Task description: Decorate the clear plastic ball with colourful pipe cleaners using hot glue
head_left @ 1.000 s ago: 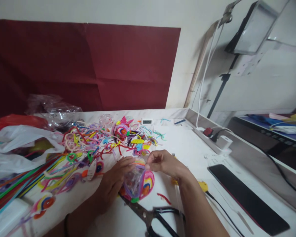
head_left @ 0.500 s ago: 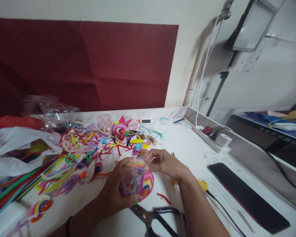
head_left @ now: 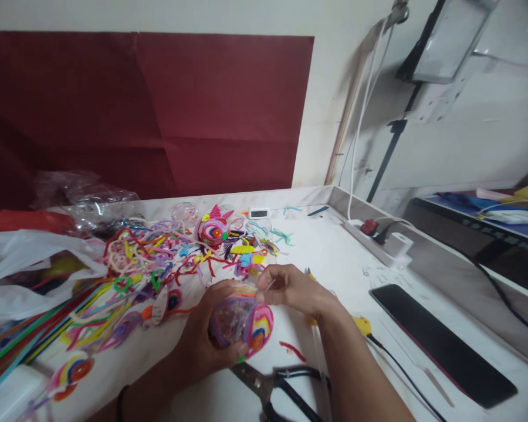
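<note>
**Hands on a pipe-cleaner ball**

Broadly, a white table (head_left: pixel 334 264) carries a wide heap of coloured pipe cleaners (head_left: pixel 145 264) at left, beside a white plastic bag (head_left: pixel 30 269). A black phone (head_left: pixel 440 346) lies at right. Scissors (head_left: pixel 277 387) rest near the front edge. The left hand (head_left: pixel 206 340) cups a multicoloured ball (head_left: pixel 242 319) just above the table, fingers wrapped round it. The right hand (head_left: pixel 290 290) pinches a thin strand at the ball's top.

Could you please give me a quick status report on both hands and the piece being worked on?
Left hand grips the colourful ball. Right hand pinches at its top. Scissors lie just below; loose pipe cleaners behind.
</note>
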Tool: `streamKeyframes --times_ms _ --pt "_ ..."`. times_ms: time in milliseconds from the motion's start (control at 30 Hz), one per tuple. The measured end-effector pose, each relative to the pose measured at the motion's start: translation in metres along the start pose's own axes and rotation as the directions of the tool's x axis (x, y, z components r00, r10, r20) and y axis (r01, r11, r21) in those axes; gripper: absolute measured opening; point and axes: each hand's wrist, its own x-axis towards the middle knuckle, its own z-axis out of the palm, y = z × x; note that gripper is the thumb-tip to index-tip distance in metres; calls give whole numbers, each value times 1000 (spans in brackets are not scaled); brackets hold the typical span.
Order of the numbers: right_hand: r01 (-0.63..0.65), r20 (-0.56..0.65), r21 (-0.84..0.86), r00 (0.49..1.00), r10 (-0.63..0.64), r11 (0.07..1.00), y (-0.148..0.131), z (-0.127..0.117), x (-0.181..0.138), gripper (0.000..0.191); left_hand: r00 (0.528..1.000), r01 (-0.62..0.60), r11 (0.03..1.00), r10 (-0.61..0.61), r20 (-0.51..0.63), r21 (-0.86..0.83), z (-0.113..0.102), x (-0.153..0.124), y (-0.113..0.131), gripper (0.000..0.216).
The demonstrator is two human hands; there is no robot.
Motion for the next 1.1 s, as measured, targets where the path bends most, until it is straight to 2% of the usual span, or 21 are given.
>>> streamKeyframes --times_ms 233,533,600,667,733,800,867,1000,1100 --pt "7 -10 -25 1000 -7 1000 -5 2 -2 39 987 -156 979 149 62 134 -4 4 -3 64" --pt "31 -10 -25 999 -32 999 -9 3 -7 41 975 -218 952 204 86 215 -3 4 -2 60" --pt "70 -50 -51 996 -73 996 -12 4 -9 39 975 -217 952 202 89 215 -3 5 -1 58" --pt "125 -149 -150 978 -147 981 -19 5 -15 36 974 -224 952 209 93 210 -3 6 0 57" --pt "140 -283 -307 931 -230 941 -30 5 -26 32 972 -230 951 216 90 206 -3 8 1 57" --pt "78 -400 -447 874 -277 891 -43 3 -42 27 975 -220 952 207 84 214 -3 8 0 57" --pt "23 -438 -565 838 -324 824 -51 -3 -63 18 978 -206 951 191 86 231 -4 8 -1 57" --pt "-61 -346 -767 878 -332 639 -40 -16 -108 12 973 -225 933 199 120 279 -8 6 -8 59" --pt "-149 -270 -848 947 -174 508 -9 -20 -137 20 977 -209 933 188 98 292 -7 5 -11 58"
